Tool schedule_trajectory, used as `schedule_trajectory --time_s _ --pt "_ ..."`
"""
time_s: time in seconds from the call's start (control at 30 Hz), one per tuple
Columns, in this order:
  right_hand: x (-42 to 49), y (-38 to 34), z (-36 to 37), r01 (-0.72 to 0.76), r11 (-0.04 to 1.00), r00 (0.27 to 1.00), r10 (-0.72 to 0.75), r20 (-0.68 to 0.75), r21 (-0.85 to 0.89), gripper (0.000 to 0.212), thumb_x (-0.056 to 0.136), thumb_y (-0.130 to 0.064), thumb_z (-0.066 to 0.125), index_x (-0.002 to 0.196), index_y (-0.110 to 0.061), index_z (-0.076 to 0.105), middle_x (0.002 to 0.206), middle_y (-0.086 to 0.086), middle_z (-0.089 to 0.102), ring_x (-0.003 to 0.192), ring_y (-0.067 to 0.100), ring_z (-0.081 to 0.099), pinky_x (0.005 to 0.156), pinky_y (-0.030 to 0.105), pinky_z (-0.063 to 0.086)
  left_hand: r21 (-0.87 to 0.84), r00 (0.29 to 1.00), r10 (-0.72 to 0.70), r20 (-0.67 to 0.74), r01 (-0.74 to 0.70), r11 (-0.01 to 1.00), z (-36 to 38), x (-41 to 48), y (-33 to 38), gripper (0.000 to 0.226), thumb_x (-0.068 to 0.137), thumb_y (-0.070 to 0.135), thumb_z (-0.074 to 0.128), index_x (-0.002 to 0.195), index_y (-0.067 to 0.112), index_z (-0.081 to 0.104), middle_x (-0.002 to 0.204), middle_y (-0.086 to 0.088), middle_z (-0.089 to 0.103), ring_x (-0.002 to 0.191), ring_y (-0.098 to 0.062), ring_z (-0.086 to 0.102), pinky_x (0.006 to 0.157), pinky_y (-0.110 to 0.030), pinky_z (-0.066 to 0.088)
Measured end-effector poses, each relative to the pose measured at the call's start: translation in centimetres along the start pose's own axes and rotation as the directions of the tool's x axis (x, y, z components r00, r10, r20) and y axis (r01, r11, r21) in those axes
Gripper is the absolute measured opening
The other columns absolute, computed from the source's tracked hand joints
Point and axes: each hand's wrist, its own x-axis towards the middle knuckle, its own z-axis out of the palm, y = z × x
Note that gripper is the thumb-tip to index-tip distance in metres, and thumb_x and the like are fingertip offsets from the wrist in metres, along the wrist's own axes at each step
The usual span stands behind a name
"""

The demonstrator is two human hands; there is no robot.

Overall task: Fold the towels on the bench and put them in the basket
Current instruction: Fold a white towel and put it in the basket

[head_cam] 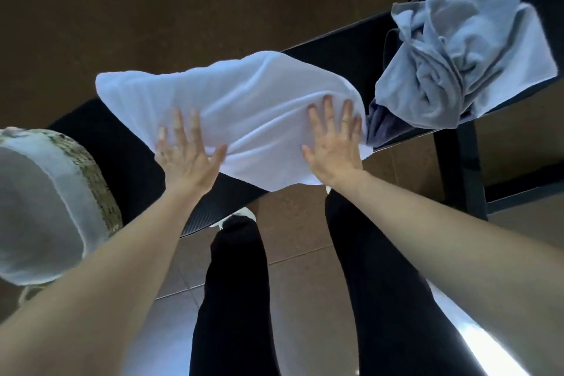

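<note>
Okay, white towel (232, 107) sits mid-tabletop (122, 146), between basket (94, 180) on the left and crumpled grey pile (464, 49) on the right; left grip (186, 156) and right grip (334, 146) are spread flat on its near edge, so I'd sweep outward and flatten the wrinkles ahead of the next fold.

A black bench (338, 61) is standing on a brown tiled floor (152, 9), running aslant from lower left to upper right. A woven basket (97, 183) with a pale cloth liner is sitting at its left end, and a white towel (244, 107) is lying across the middle, its near edge hanging over the bench's front. Toward the right end, a crumpled pile of light blue towels (464, 49) is resting, with a dark blue towel (381, 125) lying between the pile and the white one.
</note>
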Motion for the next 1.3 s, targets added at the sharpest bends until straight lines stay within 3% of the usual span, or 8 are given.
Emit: schedule_trajectory --time_s 0.2,0.4,0.63,0.77,0.9,1.03,1.2,1.3 --pt "6.6 0.4 -5.2 0.136 0.957 0.988 -0.151 -0.038 -0.257 0.073 0.103 -0.050 0.034 0.164 -0.024 0.002 0.172 -0.002 -0.003 0.156 0.041 -0.010 0.120 0.066 -0.007 -0.201 0.950 -0.283 0.133 0.305 0.931 3.5 -6.8 2.4 0.091 0.093 0.072 0.044 0.163 0.040 -0.005 0.171 0.006 -0.019 0.141 -0.041 0.021 0.108 -0.057 0.032" --pt "4.7 -2.3 -5.0 0.241 0.927 0.947 -0.289 -0.138 -0.287 0.072 0.073 -0.020 0.074 0.140 -0.016 0.048 0.146 0.019 0.043 0.131 0.036 0.023 0.104 0.057 0.026 -0.278 0.979 -0.190 -0.074 0.163 0.947 2.5 -9.1 2.8 0.063 0.092 0.057 0.050 0.144 0.021 0.051 0.147 -0.014 0.040 0.124 -0.041 0.047 0.098 -0.052 0.049" --pt "0.6 -1.9 -0.4 0.396 0.871 0.917 -0.361 0.170 -0.290 0.110 0.084 -0.063 0.069 0.160 -0.043 -0.009 0.170 0.002 -0.019 0.154 0.046 -0.012 0.112 0.079 0.010 -0.139 0.989 -0.067 0.130 0.085 0.987 0.4 -3.1 -1.2 0.089 0.093 0.077 0.045 0.162 0.049 -0.005 0.172 0.004 -0.023 0.157 -0.046 -0.015 0.121 -0.070 0.009" --pt "0.8 1.0 -1.1 0.532 0.771 0.847 -0.481 0.227 -0.351 0.128 0.075 -0.038 0.084 0.160 -0.040 -0.012 0.170 0.006 -0.020 0.155 0.044 -0.013 0.116 0.076 0.009 -0.096 0.992 -0.079 0.100 0.089 0.991 -0.3 -1.5 -2.5 0.094 0.093 0.070 0.054 0.161 0.049 -0.008 0.172 0.002 -0.023 0.157 -0.046 -0.012 0.120 -0.070 0.009" --pt "0.6 3.1 -2.4 0.555 0.790 0.831 -0.522 0.191 -0.260 0.110 0.073 -0.058 0.079 0.162 -0.034 0.019 0.171 0.008 0.006 0.154 0.037 0.010 0.120 0.063 0.021 -0.131 0.994 -0.083 -0.066 0.074 0.989 0.8 -4.2 -1.0 0.083 0.093 0.050 0.064 0.162 0.030 0.022 0.166 -0.009 0.021 0.144 -0.042 0.028 0.112 -0.061 0.036" --pt "3.6 3.9 -4.9 0.283 0.959 0.956 -0.282 -0.085 0.004 0.061 0.091 -0.031 0.068 0.146 -0.014 0.049 0.160 0.013 0.034 0.137 0.040 0.035 0.111 0.053 0.040 -0.251 0.990 -0.075 -0.118 0.043 0.967 4.2 -7.7 0.1 0.073 0.089 0.036 0.071 0.154 0.028 0.039 0.158 -0.007 0.035 0.139 -0.041 0.037 0.106 -0.059 0.042" --pt "7.0 3.5 -8.6 -0.030 0.980 0.976 0.072 -0.208 0.198 0.072 0.088 -0.011 0.054 0.156 -0.016 0.033 0.169 0.011 0.012 0.148 0.035 0.027 0.105 0.037 0.041 -0.288 0.986 -0.054 -0.158 0.006 0.958 5.6 -8.1 1.5 0.067 0.090 0.036 0.073 0.149 0.028 0.043 0.158 -0.004 0.032 0.146 -0.038 0.030 0.108 -0.059 0.043" --pt "7.0 2.5 -9.0 -0.094 0.962 0.945 0.167 -0.282 0.256 0.060 0.085 -0.007 0.054 0.145 -0.012 0.049 0.153 0.018 0.035 0.132 0.038 0.043 0.094 0.040 0.049 -0.307 0.983 -0.088 -0.159 0.036 0.951 5.6 -8.0 1.9 0.068 0.089 0.036 0.075 0.148 0.026 0.044 0.157 -0.006 0.032 0.144 -0.040 0.030 0.107 -0.061 0.043"
